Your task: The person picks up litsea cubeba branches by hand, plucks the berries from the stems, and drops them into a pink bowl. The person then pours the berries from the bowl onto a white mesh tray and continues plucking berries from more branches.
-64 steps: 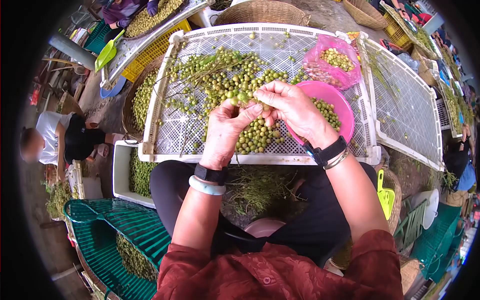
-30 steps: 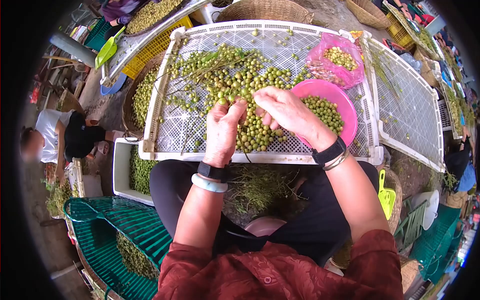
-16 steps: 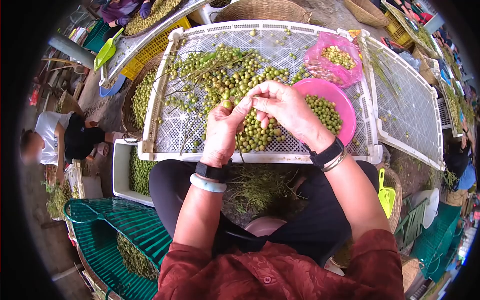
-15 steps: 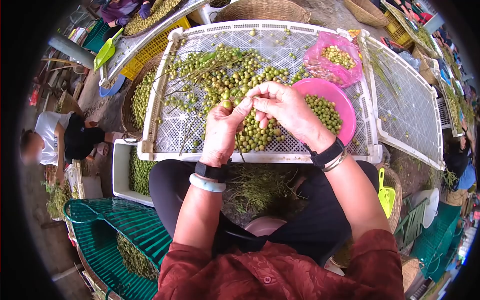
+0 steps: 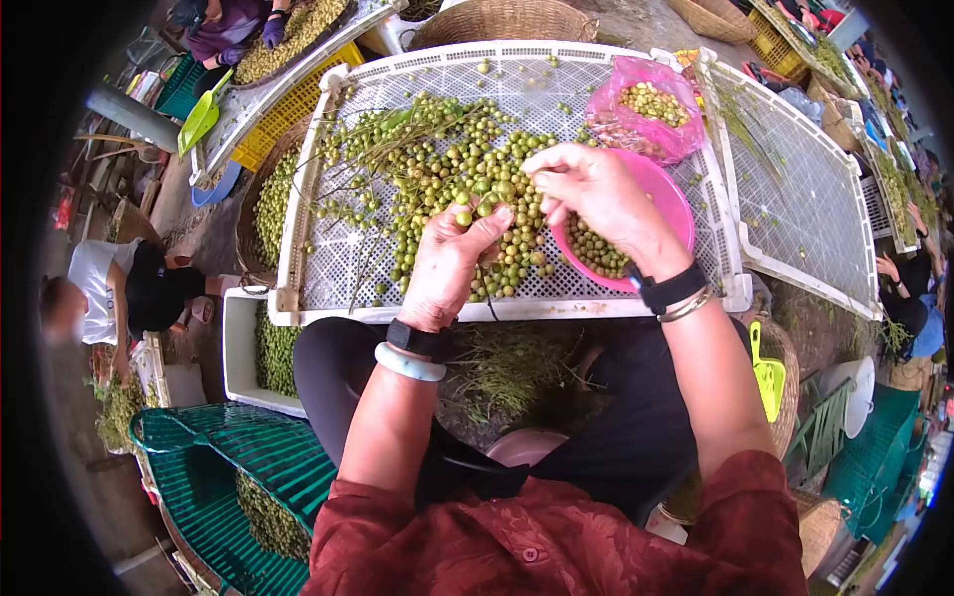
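Observation:
My left hand (image 5: 447, 260) is closed over the near side of a pile of small round green fruits (image 5: 437, 169), gripping a couple of the green fruits (image 5: 464, 218) between thumb and fingers. My right hand (image 5: 596, 199) hovers just to the right, its fingers curled and thumb against them; anything inside is hidden. Under its wrist side stands a pink basin (image 5: 682, 209) part-filled with picked fruits. Thin leafless stems (image 5: 383, 149) lie across the pile's left part. All this rests on a white lattice tray (image 5: 328, 283).
Behind the basin sits a pink plastic bag (image 5: 681, 139) of paler fruits. A second lattice panel (image 5: 795, 199) adjoins on the right. At left are a wicker basket (image 5: 248, 223), a white bin (image 5: 238, 348) and a green ribbed basket (image 5: 189, 447). Other people sit nearby, one with purple gloves (image 5: 273, 32).
My hands were together over the pile; my right hand has drawn away to the right. My left hand stays near the same spot, still holding fruits. The view has shifted slightly.

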The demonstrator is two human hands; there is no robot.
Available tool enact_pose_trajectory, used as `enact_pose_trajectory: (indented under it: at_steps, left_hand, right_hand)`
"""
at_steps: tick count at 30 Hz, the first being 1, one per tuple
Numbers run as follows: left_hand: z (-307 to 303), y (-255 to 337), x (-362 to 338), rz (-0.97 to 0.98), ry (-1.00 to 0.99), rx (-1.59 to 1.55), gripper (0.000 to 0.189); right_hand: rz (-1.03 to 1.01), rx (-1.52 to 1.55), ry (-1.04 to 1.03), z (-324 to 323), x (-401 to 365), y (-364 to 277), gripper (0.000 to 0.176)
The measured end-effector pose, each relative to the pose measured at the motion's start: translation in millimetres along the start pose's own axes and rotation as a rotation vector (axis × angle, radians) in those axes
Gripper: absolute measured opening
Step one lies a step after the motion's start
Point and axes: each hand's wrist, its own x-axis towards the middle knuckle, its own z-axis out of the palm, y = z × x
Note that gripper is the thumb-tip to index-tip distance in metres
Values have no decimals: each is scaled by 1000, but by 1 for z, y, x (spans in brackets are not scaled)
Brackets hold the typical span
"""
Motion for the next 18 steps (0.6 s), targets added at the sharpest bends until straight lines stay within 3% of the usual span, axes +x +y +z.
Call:
enact_pose_trajectory:
  at_steps: [1,3,9,13,18]
  left_hand:
    - [0,2,0,2,-2,31,8]
    - [4,6,2,5,-15,90,9]
    - [21,7,5,56,-121,261,18]
    - [24,6,7,30,-200,279,20]
    - [12,6,8,30,-113,294,21]
  right_hand:
    - [7,-86,20,-12,3,12,17]
    - [-191,-373,83,-26,0,25,17]
    - [-121,-110,11,-11,-15,17,23]
    - [-137,56,1,-3,-16,9,15]
    - [-76,-87,10,-9,-12,11,12]
